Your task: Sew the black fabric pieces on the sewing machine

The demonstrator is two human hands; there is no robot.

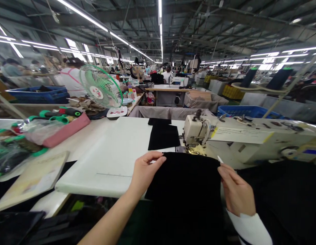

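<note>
A piece of black fabric hangs between my two hands in front of the sewing machine. My left hand pinches its upper left corner, thumb and fingers closed. At the upper right corner, my right hand is closed on the fabric edge, and a thin white pointed tool sticks up from its fingers; its kind cannot be made out. Behind the fabric, another black fabric piece lies flat on the white table, left of the machine head.
A green fan stands at the back left. Thread spools in a pink box and a booklet lie on the left. Dark cloth is heaped on the right. A blue crate sits behind the machine; other people work farther off.
</note>
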